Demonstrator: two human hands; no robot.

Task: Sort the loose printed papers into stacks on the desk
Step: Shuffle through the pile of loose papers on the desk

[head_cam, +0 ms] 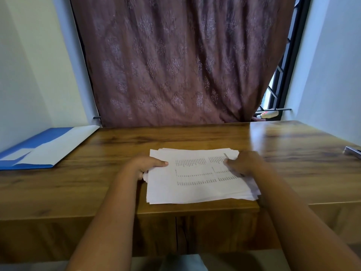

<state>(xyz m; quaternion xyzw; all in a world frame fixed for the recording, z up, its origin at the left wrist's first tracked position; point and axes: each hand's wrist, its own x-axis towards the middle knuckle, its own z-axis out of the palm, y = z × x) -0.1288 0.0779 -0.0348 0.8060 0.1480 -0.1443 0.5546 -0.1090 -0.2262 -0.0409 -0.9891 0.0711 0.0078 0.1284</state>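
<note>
A loose, uneven pile of printed papers (195,184) lies on the wooden desk (101,184), near its front edge in the middle. The top sheet carries blocks of small print. My left hand (144,165) grips the pile's left edge, thumb on top and fingers curled underneath. My right hand (244,163) holds the right edge, its thumb lying on the top sheet near the print; the fingers below are hidden.
A blue and white folder (45,147) lies at the desk's far left corner. A dark flat object (352,151) pokes in at the right edge. A brown patterned curtain (175,65) hangs behind the desk, with a small bottle (268,114) on the sill.
</note>
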